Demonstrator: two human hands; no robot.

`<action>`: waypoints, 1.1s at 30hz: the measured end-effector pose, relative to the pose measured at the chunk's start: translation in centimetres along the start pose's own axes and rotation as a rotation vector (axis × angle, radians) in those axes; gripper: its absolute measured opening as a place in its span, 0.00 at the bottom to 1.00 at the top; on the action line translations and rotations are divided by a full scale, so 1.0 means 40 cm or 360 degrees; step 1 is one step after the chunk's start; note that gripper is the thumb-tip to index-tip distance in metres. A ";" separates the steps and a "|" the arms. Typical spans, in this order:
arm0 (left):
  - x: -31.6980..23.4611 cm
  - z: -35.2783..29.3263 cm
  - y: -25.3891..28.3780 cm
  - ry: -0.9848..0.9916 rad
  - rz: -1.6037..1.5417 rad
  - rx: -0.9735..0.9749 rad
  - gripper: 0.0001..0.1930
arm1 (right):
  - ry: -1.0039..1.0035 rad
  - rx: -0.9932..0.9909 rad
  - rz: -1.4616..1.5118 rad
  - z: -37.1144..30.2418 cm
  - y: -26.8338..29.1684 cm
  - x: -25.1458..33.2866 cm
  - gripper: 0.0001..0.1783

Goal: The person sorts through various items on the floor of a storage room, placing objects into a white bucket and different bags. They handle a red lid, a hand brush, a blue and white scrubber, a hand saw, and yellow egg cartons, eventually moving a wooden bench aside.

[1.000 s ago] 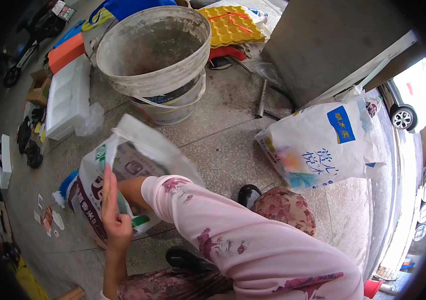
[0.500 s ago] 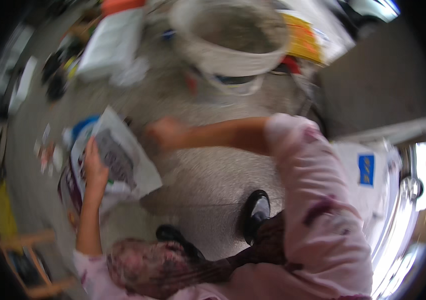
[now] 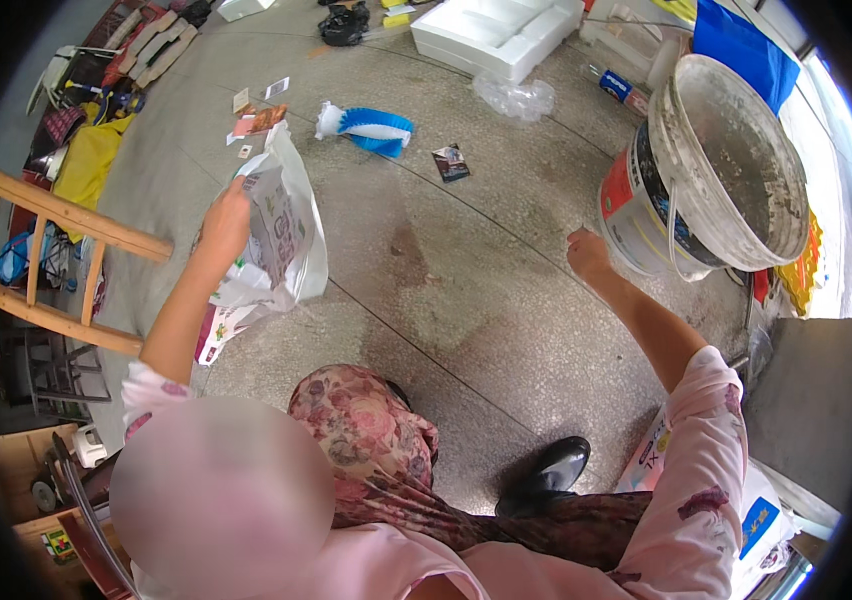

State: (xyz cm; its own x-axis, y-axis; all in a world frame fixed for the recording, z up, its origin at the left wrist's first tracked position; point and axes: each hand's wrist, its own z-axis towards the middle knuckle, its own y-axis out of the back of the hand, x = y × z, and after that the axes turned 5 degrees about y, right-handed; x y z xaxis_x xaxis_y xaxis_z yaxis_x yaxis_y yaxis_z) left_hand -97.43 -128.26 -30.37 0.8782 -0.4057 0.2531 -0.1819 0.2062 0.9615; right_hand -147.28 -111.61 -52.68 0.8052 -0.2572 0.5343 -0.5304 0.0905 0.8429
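Holds the edge of a floppy white bag [image 3: 276,235] in the left hand [image 3: 223,222]. Has that bag on the grey floor [image 3: 486,290], right beside the left fingers and a bit under them, with purple and green bits low on it. Has the right hand [image 3: 588,252] stretched far out to the other side, with its fingers [image 3: 576,239] curled in like a fist. Cannot tell about anything small tucked inside, or about touching the floor. Has a big dirty white bucket [image 3: 636,230] just to the right of the right fingers, with red and black on its side. Between the two hands, has dark stains [image 3: 406,265] on the floor. Farther out, past the left fingers, has little cards [image 3: 258,120] lying flat, and to their right a blue and white bundle [image 3: 371,128]. Up and left of the right fingers, has a small dark packet [image 3: 451,162], then a crumpled clear plastic bag [image 3: 514,97] and a white foam box [image 3: 496,35] farther away. To the left of the left fingers, has a wooden frame [image 3: 71,208] with bars, and past it a yellow cloth [image 3: 91,170]. Below the right fingers, much nearer the body, has a shiny black shoe [image 3: 551,465].
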 end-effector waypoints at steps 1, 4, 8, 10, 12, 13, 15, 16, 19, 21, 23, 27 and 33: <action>-0.001 0.029 -0.027 0.0049 -0.0066 0.0075 0.20 | 0.0018 0.0024 -0.0011 0.007 -0.006 -0.012 0.12; -0.015 0.103 -0.041 0.0012 0.0188 0.0420 0.16 | -0.0001 0.0162 0.0078 0.040 -0.020 0.010 0.14; -0.119 0.238 -0.033 0.0017 0.0514 0.0666 0.11 | 0.0103 0.0190 -0.0022 0.104 0.006 0.113 0.20; -0.191 0.296 -0.021 -0.0114 0.0450 0.0358 0.10 | 0.0200 0.0092 -0.0045 0.169 0.021 0.121 0.24; -0.240 0.358 -0.069 -0.0102 0.0206 0.0167 0.09 | 0.0460 -0.0071 -0.0124 0.242 0.033 0.129 0.25; -0.266 0.388 -0.102 -0.0117 0.0150 0.0234 0.11 | 0.0455 -0.0123 -0.0268 0.272 0.042 0.145 0.26; -0.283 0.413 -0.196 -0.0081 -0.0024 0.0227 0.18 | 0.0463 -0.0212 -0.0539 0.324 0.051 0.203 0.29; -0.292 0.430 -0.239 -0.0054 -0.0136 0.0137 0.23 | 0.0436 -0.0187 -0.0550 0.350 0.060 0.222 0.31; -0.308 0.483 -0.308 0.0082 -0.0231 0.0183 0.35 | 0.0377 -0.0117 -0.0657 0.442 0.073 0.248 0.35; -0.316 0.514 -0.353 0.0089 -0.0327 0.0186 0.40 | 0.0363 -0.0064 -0.0810 0.508 0.072 0.228 0.36; -0.330 0.516 -0.382 0.0029 -0.0275 0.0250 0.40 | 0.0254 0.0069 -0.0718 0.529 0.058 0.243 0.36; -0.340 0.519 -0.417 -0.0014 -0.0166 0.0245 0.43 | 0.0206 0.0235 -0.0584 0.559 0.001 0.252 0.34; -0.404 0.523 -0.465 -0.0116 0.0300 -0.0209 0.19 | 0.0549 0.0236 -0.0259 0.574 -0.111 0.263 0.28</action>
State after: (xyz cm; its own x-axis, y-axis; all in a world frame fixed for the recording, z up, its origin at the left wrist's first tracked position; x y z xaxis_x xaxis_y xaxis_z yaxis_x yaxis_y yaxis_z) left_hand -117.47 -144.17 -50.11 0.7992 -0.4114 0.4383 -0.2761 0.3964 0.8756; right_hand -142.53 -136.82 -52.26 0.9100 0.0833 0.4062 -0.4011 -0.0710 0.9133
